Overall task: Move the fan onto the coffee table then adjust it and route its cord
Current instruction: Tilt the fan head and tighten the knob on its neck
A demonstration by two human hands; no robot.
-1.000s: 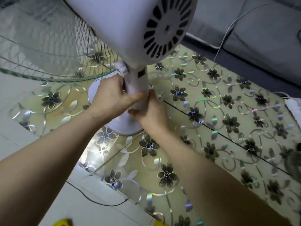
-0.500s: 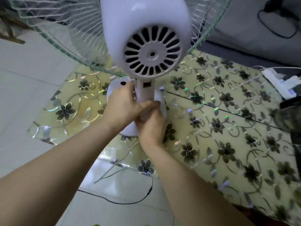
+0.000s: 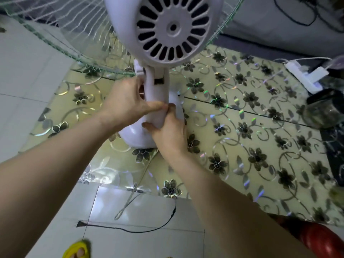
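Observation:
A white fan [image 3: 163,30] stands with its round base on the coffee table [image 3: 260,155], near the table's front left corner. The table has a glossy yellow top with dark flower patterns. I see the fan from behind: vented motor housing, wire cage beyond it. My left hand [image 3: 124,103] wraps the white neck from the left. My right hand [image 3: 169,129] grips the neck lower down, just above the base. A thin white cord [image 3: 134,194] hangs from the base over the table's front edge and loops on the floor tiles.
A black cable [image 3: 141,229] lies on the white floor tiles in front of the table. A white power strip [image 3: 305,75] and a dark glass jar [image 3: 323,110] sit at the table's right. A grey sofa [image 3: 270,30] is behind. A red object [image 3: 320,241] is at bottom right.
The fan's head has swung round so its rear vent faces me squarely, and it looms larger. Both hands have stayed on the neck; the view has shifted left along the table.

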